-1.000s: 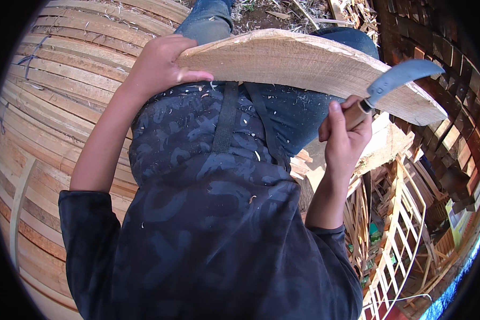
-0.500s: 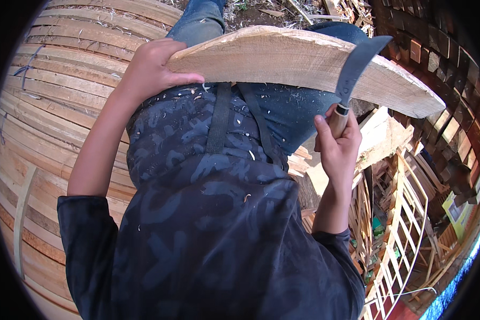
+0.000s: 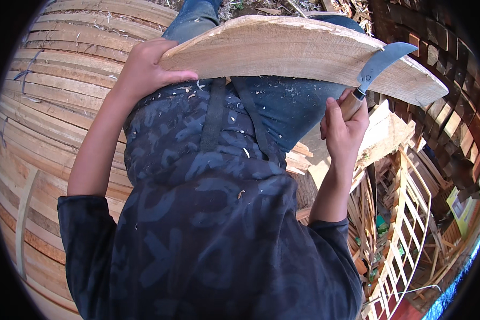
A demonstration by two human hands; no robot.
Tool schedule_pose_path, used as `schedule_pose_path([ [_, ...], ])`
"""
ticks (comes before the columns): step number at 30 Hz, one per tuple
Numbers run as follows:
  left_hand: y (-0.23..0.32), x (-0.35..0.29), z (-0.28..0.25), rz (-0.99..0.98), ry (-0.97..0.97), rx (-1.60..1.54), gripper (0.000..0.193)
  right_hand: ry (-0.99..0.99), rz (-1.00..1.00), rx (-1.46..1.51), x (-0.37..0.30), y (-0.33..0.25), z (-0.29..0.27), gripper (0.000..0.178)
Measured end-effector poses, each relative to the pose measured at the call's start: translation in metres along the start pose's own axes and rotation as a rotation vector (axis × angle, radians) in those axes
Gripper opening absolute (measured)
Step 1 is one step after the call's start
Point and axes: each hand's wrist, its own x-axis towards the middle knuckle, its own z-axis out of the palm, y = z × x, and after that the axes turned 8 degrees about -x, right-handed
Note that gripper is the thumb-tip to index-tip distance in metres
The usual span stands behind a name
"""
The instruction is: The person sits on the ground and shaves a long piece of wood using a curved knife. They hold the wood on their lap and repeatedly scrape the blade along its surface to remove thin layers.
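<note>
Across my lap lies a long pale wooden board (image 3: 272,50) with a rough, curved far edge. My left hand (image 3: 152,66) grips its left end, thumb on the near side and the fingers partly hidden behind it. In my right hand (image 3: 345,125) is a curved-blade knife (image 3: 381,66), the wooden handle wrapped by my fingers. Its blade points up and to the right, overlapping the board's right part in view; whether it touches the wood I cannot tell. Small shavings are scattered over my dark patterned clothing (image 3: 197,213).
Stacked wooden slats (image 3: 53,112) fill the left side. At the right stand a rough wood block (image 3: 386,136), a light lattice frame (image 3: 408,229) and many thin sticks. Dark wooden pieces (image 3: 426,32) are piled at the far right. Shavings litter the ground beyond the board.
The knife has moved right, its blade tilting further to the right, with my right hand shifting slightly the same way. The board and my left hand sit slightly higher and further left in view.
</note>
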Motion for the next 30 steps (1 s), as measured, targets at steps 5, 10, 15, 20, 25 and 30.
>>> schedule_pose_path([
  [5,0.004,0.003,-0.002,-0.016,-0.039,0.0,0.049,0.152,-0.059,0.286,0.004,0.006,0.0,0.011],
  [10,0.001,0.002,-0.005,-0.023,-0.061,-0.013,0.05,-0.147,0.052,0.134,0.005,-0.001,0.004,0.015],
  [15,-0.001,0.002,-0.003,-0.002,-0.027,-0.006,0.05,-0.303,-0.503,-0.41,-0.001,0.003,0.029,0.014],
  [20,-0.004,0.001,-0.003,-0.008,-0.019,0.001,0.057,0.147,0.01,0.426,0.006,-0.007,0.03,0.017],
  [25,-0.002,0.003,-0.006,-0.006,-0.066,-0.001,0.048,-0.255,0.036,-0.056,-0.015,-0.014,0.028,0.013],
  [30,-0.005,0.003,-0.001,0.047,-0.006,-0.01,0.048,-0.329,-0.149,-0.162,-0.015,-0.013,0.042,0.014],
])
